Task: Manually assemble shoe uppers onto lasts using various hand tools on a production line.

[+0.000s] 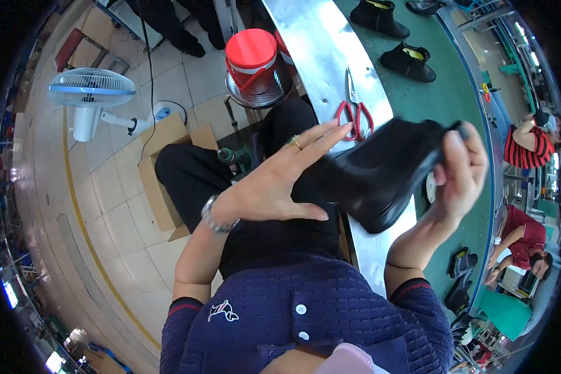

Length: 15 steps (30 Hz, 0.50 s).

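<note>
A black ankle boot (380, 171), slightly blurred, is held up over the narrow metal bench top. My right hand (461, 165) pinches its upper edge between thumb and fingers. On the boot's other side, my left hand (277, 177) is open, thumb spread from the stretched fingers; whether it touches the boot I cannot tell. Red-handled scissors (353, 106) lie on the metal top (318, 37) just beyond the boot, blades pointing away from me.
Several black boots (408, 61) stand along the green conveyor belt (442, 106) to the right. A red lidded bucket (251, 56) sits on a stool. At left are a fan (90, 93) and an open cardboard box (159, 181). Co-workers (530, 146) sit beyond the belt.
</note>
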Tool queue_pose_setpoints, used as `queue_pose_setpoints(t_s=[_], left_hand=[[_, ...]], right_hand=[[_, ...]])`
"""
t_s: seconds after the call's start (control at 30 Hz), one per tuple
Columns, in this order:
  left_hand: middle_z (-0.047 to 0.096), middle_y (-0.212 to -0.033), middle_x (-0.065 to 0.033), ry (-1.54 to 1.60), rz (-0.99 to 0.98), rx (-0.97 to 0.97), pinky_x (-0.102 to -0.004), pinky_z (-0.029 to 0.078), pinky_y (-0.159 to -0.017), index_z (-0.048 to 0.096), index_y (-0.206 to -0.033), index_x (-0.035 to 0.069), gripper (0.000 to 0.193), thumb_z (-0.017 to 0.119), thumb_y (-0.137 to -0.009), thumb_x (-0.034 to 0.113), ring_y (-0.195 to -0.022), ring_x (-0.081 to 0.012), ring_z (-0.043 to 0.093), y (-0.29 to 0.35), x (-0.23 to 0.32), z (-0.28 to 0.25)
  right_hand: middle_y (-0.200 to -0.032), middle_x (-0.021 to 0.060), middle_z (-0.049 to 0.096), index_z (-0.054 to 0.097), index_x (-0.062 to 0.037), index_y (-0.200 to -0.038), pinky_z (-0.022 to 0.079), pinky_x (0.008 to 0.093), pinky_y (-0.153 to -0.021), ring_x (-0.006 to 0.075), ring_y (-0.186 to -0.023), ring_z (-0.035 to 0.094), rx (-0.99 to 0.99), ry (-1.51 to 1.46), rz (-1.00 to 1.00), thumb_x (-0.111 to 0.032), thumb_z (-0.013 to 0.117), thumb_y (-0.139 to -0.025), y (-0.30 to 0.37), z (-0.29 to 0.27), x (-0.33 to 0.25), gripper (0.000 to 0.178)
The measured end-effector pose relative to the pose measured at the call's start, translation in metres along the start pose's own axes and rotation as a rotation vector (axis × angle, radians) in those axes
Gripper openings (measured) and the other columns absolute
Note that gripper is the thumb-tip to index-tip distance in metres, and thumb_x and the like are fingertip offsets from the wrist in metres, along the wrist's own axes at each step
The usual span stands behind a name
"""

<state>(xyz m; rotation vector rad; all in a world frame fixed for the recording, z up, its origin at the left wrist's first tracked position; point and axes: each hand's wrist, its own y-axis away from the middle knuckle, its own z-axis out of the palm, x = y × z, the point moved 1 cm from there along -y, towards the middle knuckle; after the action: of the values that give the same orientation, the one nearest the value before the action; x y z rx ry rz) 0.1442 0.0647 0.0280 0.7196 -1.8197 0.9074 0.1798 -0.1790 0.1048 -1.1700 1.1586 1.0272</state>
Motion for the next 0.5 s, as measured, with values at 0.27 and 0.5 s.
queue_pose_setpoints(t_s=[0.27, 0.5], left_hand=[[0.02, -0.159, -0.0125, 0.298, -0.235, 0.236, -0.0333, 0.019, -0.116, 0.012, -0.154, 0.004, 0.105, 0.078, -0.072, 0.008, -0.145, -0.0221, 0.024, 0.105, -0.065, 0.033], [0.021, -0.158, -0.0121, 0.414, -0.362, 0.43, -0.0326, 0.019, -0.116, 0.008, -0.154, 0.004, 0.106, 0.077, -0.073, 0.006, -0.144, -0.0188, 0.024, 0.145, -0.074, 0.033]], right_hand=[[-0.058, -0.006, 0.05, 0.06, -0.0037, -0.077, 0.033, 0.0184, -0.049, 0.0018, -0.05, 0.047, -0.616, -0.017, 0.31, -0.019, 0.063, -0.095, 0.006, 0.104, 0.073, 0.024], [-0.08, 0.0025, 0.061, 0.06, -0.0014, -0.125, 0.052, 0.0241, -0.068, 0.0088, -0.075, 0.061, -0.671, 0.147, 0.303, -0.015, 0.056, -0.097, 0.02, 0.105, 0.095, 0.031]])
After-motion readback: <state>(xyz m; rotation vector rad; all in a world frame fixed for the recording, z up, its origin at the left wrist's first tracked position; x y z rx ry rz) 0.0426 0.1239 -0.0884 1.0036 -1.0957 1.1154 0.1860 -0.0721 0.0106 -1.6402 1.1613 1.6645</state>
